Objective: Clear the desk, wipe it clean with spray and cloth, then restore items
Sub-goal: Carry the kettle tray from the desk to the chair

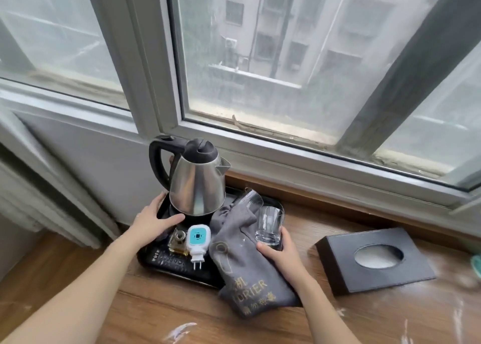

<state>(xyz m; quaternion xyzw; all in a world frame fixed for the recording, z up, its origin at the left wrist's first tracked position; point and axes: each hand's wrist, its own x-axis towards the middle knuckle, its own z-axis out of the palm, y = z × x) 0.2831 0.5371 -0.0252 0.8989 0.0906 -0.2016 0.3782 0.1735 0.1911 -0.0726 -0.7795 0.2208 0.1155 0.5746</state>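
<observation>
A black rectangular plastic tray (156,261) is set on the brown wood-grain desk (161,312) at its left end, below the grey-framed window (166,88). On the tray's far part a stainless-steel electric kettle with black handle and lid (196,185) is stood upright on its black base. On the near part are laid a white plug-in device with a teal face (197,242), prongs towards the viewer, and, just left of it, a small amber glass bottle (179,242). A grey cloth pouch with gold lettering (242,265) is draped over the tray's right edge onto the desk. Two clear drinking glasses are seen at the tray's right: one (251,199) tilted behind the pouch, one (269,225) upright. The left hand (153,221) is curled over the tray's left rim beside the kettle base, thumb inside. The right hand (277,251) is wrapped around the tray's right edge at the foot of the upright glass, thumb on the pouch. A black rectangular tissue box with an oval opening (374,260) is placed well to the right. White streaks (182,329) are marked on the desk.
</observation>
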